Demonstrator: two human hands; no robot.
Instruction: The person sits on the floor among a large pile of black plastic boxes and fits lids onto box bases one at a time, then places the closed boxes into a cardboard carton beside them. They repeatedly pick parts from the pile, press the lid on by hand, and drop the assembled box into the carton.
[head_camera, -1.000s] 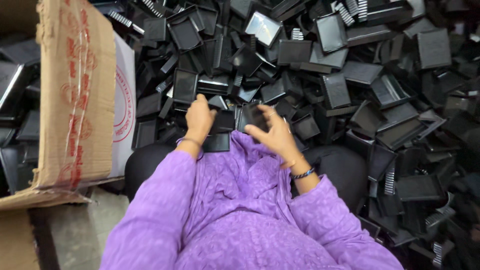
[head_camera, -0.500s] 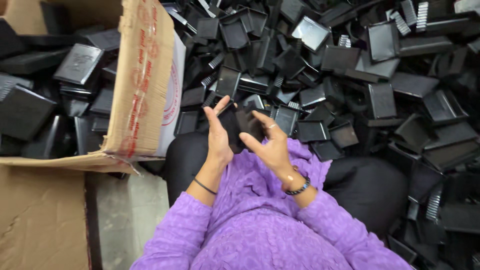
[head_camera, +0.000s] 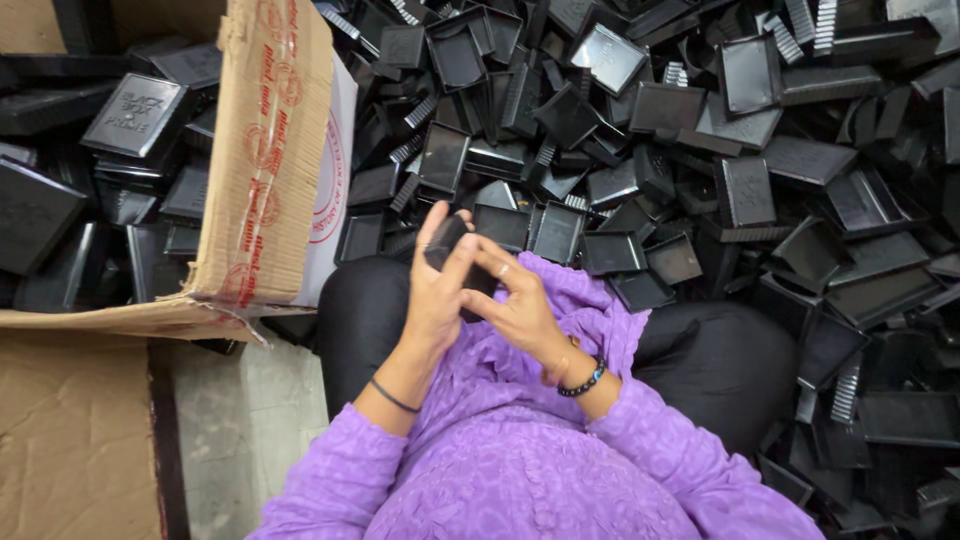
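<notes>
Here, seen from above, a seated person in a purple tunic (head_camera: 520, 470) holds a small black plastic box (head_camera: 447, 243) over the lap. The left hand (head_camera: 437, 292) is curled around the box's left side; the right hand (head_camera: 515, 305) pinches its right side, fingers bent. The box looks smooth, so it could slip and drop into the loose heap of black plastic trays (head_camera: 640, 130) beyond the knees. A cardboard carton (head_camera: 265, 150) of similar boxes stands at the left.

Black plastic piece (head_camera: 452, 250): lifted off the heap, now up above the lap, clasped between left hand (head_camera: 437, 290) and right hand (head_camera: 520, 310). Cardboard box (head_camera: 262, 160): more in view at left.
</notes>
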